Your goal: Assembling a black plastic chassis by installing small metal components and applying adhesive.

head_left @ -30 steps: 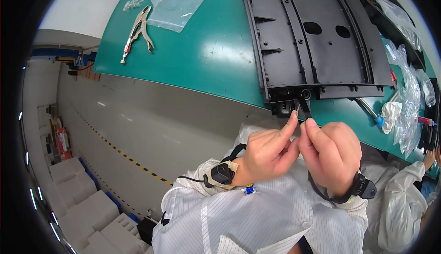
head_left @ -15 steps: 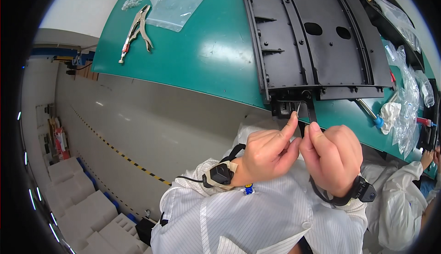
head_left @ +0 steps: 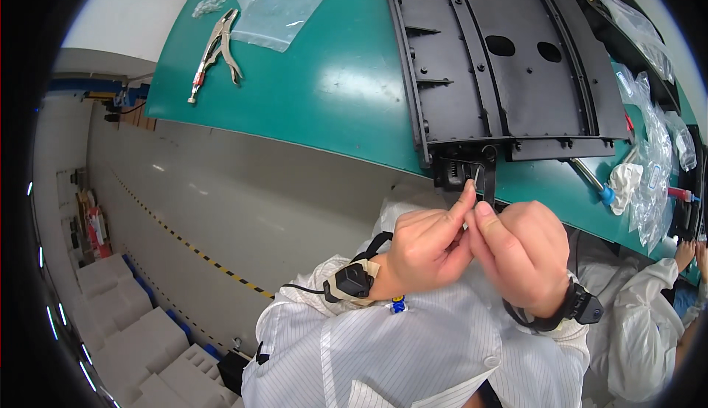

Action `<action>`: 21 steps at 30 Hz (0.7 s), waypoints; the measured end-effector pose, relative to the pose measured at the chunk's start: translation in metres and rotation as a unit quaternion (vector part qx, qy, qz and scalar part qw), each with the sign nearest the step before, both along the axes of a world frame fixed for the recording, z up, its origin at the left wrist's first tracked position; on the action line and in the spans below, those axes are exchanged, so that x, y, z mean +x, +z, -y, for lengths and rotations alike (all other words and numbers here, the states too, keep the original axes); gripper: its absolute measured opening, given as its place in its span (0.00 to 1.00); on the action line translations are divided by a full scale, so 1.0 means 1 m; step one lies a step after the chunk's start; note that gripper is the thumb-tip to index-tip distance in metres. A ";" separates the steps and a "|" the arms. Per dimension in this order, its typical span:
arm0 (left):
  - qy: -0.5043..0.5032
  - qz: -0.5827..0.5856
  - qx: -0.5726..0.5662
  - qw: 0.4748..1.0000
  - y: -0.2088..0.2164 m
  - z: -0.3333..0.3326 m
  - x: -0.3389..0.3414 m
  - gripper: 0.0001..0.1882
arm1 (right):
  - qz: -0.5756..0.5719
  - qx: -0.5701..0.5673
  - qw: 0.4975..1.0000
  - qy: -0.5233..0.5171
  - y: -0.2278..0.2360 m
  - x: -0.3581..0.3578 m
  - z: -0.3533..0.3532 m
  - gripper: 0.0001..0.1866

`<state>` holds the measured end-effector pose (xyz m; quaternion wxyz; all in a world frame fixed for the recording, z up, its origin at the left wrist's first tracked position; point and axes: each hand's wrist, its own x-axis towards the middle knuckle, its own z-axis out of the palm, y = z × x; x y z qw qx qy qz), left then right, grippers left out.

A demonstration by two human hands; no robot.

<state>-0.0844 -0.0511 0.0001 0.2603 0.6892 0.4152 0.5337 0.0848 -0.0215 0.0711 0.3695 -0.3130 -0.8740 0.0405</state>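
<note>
A dark metal panel (head_left: 509, 84) with oval holes and raised ribs lies on the green table. From its near edge, a black bracket (head_left: 451, 173) with a coiled spring sticks out past the table edge. A flat black strip (head_left: 489, 179) hangs beside the bracket, and my right hand (head_left: 522, 257) is closed on its lower end. My left hand (head_left: 431, 242) is closed too, its fingertips meeting those of the right. A thin silvery piece shows just above the left fingertip; whether the hand grips it is hidden.
Locking pliers (head_left: 215, 54) and a clear plastic bag (head_left: 284, 2) lie on the table (head_left: 324, 106) at left. A blue-tipped tool (head_left: 590, 179), crumpled white wipe (head_left: 627, 185) and plastic wrap (head_left: 653, 179) are at right. A co-worker's sleeve (head_left: 641, 327) is at far right.
My right hand has shifted left, closer to my left hand, and the black strip has swung left with it. My left hand has hardly moved.
</note>
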 end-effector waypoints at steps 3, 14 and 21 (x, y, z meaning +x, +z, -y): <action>0.004 -0.003 -0.006 1.000 0.001 0.001 -0.001 0.28 | 0.002 0.005 1.000 0.017 0.002 -0.003 -0.001 0.21; -0.042 0.015 0.023 0.999 -0.007 0.002 -0.008 0.07 | -0.036 -0.016 0.999 0.005 -0.005 -0.018 0.010 0.21; -0.039 0.021 0.012 0.999 -0.005 0.002 -0.006 0.06 | -0.040 -0.029 0.999 -0.003 -0.006 -0.017 0.010 0.19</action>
